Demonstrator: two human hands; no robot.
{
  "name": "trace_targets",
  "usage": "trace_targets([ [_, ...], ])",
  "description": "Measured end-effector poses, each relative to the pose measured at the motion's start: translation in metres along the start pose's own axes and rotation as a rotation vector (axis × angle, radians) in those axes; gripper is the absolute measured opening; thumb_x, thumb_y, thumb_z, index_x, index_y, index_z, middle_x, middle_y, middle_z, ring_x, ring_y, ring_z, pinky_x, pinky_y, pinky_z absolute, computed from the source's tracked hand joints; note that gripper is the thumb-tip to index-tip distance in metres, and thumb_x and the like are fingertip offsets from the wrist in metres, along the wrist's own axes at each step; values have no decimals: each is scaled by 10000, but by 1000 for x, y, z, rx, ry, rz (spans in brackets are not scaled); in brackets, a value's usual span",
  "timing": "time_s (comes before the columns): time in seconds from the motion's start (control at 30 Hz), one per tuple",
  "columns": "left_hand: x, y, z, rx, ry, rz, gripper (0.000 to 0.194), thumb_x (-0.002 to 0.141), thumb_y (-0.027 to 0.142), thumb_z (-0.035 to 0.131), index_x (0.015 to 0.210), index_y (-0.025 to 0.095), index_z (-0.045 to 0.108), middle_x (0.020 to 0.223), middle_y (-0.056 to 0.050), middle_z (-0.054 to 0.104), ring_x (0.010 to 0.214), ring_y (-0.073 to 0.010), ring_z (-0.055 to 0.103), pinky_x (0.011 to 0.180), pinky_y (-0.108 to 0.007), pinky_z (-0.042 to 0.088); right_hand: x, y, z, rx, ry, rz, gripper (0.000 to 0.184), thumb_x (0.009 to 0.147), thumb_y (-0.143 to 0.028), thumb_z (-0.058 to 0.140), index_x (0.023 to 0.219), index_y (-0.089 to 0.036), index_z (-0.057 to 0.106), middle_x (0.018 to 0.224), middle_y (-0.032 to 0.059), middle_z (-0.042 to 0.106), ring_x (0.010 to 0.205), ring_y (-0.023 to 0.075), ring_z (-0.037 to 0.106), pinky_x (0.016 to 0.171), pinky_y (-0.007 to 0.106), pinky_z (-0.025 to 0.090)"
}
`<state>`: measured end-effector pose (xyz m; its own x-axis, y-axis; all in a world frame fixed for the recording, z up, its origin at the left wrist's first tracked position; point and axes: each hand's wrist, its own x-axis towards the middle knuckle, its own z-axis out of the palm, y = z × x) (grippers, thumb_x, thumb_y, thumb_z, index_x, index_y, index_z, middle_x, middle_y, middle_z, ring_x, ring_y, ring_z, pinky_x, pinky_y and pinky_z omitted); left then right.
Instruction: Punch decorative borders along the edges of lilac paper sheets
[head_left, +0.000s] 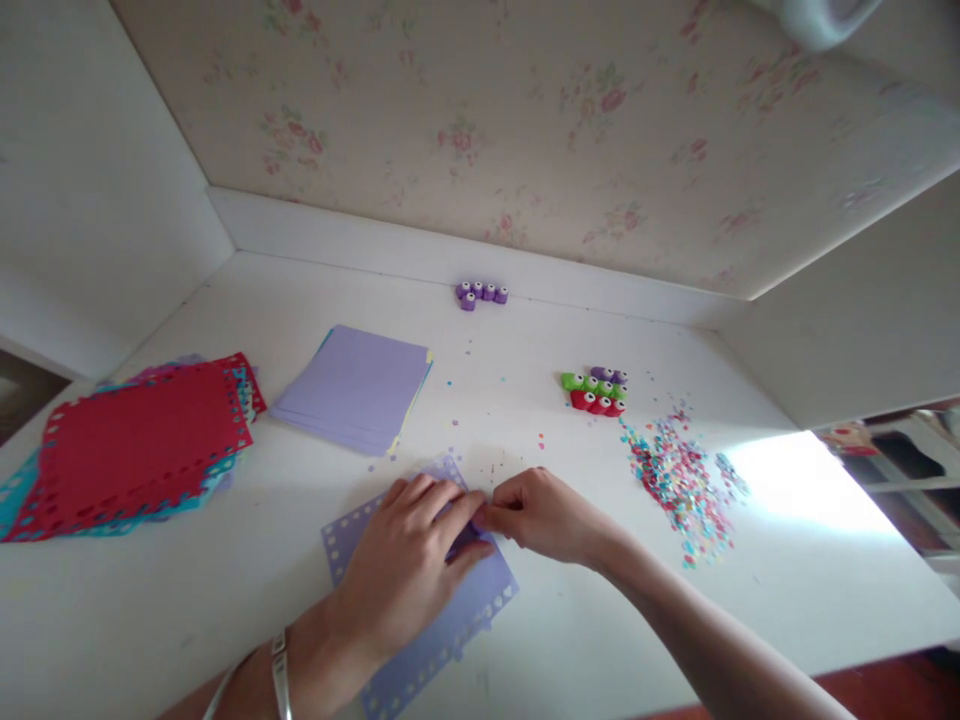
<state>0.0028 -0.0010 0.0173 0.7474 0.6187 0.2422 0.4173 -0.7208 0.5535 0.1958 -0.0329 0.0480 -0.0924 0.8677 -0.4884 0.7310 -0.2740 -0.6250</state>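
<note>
White tabletop (247, 610) below floral wallpaper (465, 120). Perforated purple sheet (424, 660) lies beneath the left hand (409, 550), palm down, thumb apart, best pressing evenly. Right hand (551, 510) pinches a small purple piece (480, 517) beside those fingertips, best held square; fingers mostly hide it.

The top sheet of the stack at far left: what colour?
The top sheet is red, clearest in the head view.

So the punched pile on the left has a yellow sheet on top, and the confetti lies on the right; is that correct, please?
Not quite: the head view shows a red sheet on top; the confetti is indeed on the right.
</note>
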Motion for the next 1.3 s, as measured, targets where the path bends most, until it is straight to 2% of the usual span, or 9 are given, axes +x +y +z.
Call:
trace_targets([
  [0.17,2,-1,4,16,-36,-63,95,885,281,662,947,209,666,874,-28,639,895,-262,553,830,-462,463,-2,5,1,-24,5,-34,380,889,-402,549,588,-170,547,485,-60,390,476,69,310,426,215,200],
  [0.33,1,-3,9,2,-5,-78,80,879,282,659,873,202,658,819,-24,630,850,-259,561,788,-454,465,-3,14,1,55,-2,-80,481,966,-487,443,606,-172,495,510,-54,377,487,75,308,446,222,216],
  [0.43,1,-3,11,11,25,-58,87,870,285,667,912,209,657,836,-16,642,858,-258,572,795,-456,458,-7,18,5,167,110,-118,465,982,-493,423,653,-177,510,571,-34,449,530,89,391,486,229,280],
  [0.57,1,-3,10,32,46,-42,75,882,281,645,914,213,637,833,-8,646,828,-250,581,787,-452,449,-12,21,13,232,287,-264,246,952,-379,535,801,-190,574,692,-9,529,623,117,480,556,245,365],
  [0.67,1,-3,9,46,64,-31,107,907,292,603,970,210,631,863,-15,656,850,-254,595,826,-464,444,-16,22,18,173,315,-377,66,926,-258,563,925,-202,599,745,2,564,649,127,514,585,259,405],
  [0.7,1,-3,9,48,67,-27,119,919,295,583,987,211,633,867,-16,659,852,-252,599,840,-467,441,-17,22,19,140,313,-407,60,919,-226,563,959,-206,602,758,5,573,654,130,523,591,264,414],
  [0.9,-2,-5,13,46,56,-63,102,910,251,580,982,213,641,846,-12,653,835,-237,595,847,-446,437,-15,16,23,-20,302,-479,127,912,-153,541,1008,-210,601,839,30,630,737,157,604,669,306,474],
  [1.3,2,-4,11,-35,9,-113,76,899,193,561,897,217,633,780,-2,639,790,-229,566,817,-429,430,-13,8,31,-141,417,-489,167,883,-100,535,1014,-191,587,762,28,625,644,158,601,588,303,518],
])
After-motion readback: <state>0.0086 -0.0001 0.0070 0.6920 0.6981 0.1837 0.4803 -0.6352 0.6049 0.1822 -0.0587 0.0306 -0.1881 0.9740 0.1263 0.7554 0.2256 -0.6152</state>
